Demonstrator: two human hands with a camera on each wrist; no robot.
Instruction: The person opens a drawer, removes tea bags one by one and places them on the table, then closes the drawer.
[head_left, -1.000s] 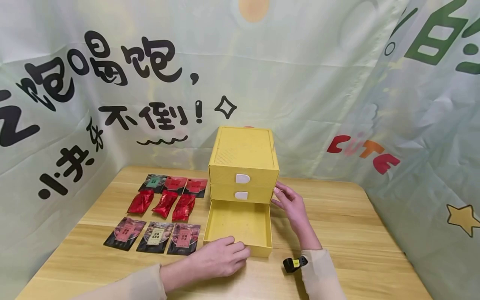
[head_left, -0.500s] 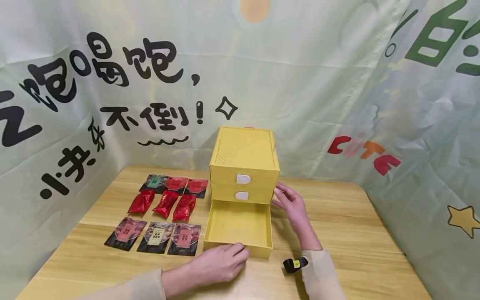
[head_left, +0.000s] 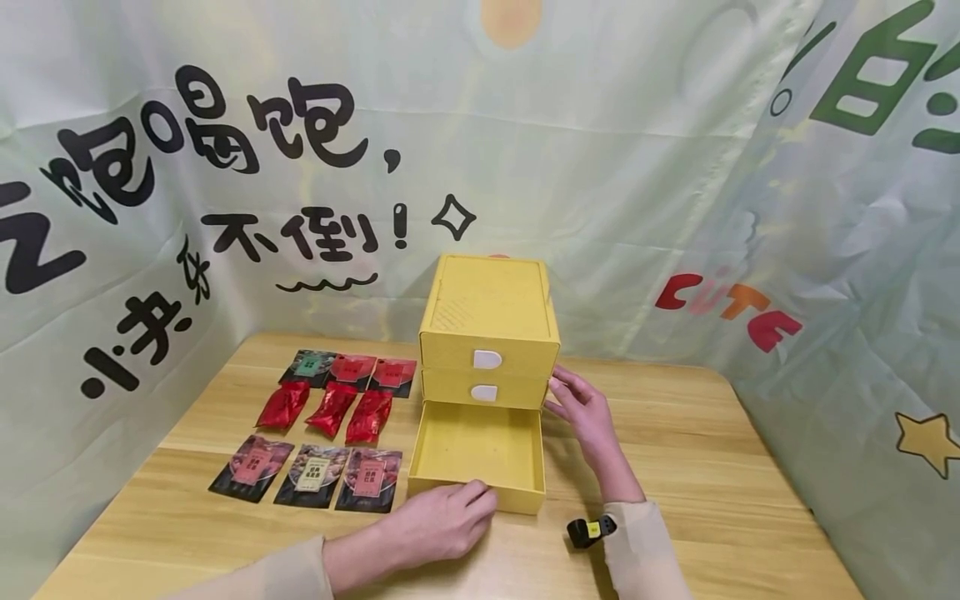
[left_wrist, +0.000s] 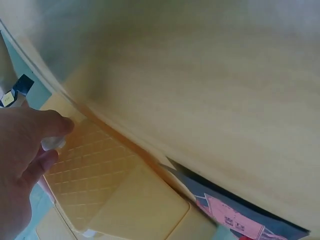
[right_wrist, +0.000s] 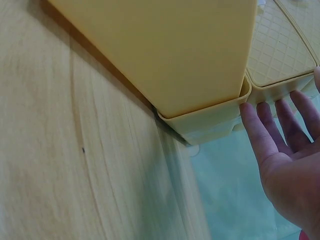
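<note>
A yellow drawer unit (head_left: 491,300) stands on the table with its bottom drawer (head_left: 480,446) pulled out and nothing inside. My left hand (head_left: 442,521) is at the front of that drawer. In the left wrist view the thumb and fingers pinch a pale handle (left_wrist: 52,143) on the drawer front. My right hand (head_left: 588,417) touches the unit's right side, and in the right wrist view its straight fingers (right_wrist: 257,132) rest against the yellow casing. The upper two drawers are pushed in, each with a white tab handle (head_left: 487,359).
Left of the unit lie three rows of small packets: dark flat sachets (head_left: 307,367) at the back, red shiny wrapped packets (head_left: 330,408) in the middle, dark sachets with labels (head_left: 311,475) in front. Printed cloth (head_left: 600,167) hangs behind the wooden table (head_left: 697,467).
The left hand has shifted slightly at the drawer front, its fingers now drawn closer together. The right hand and the bottom drawer look nearly unmoved.
</note>
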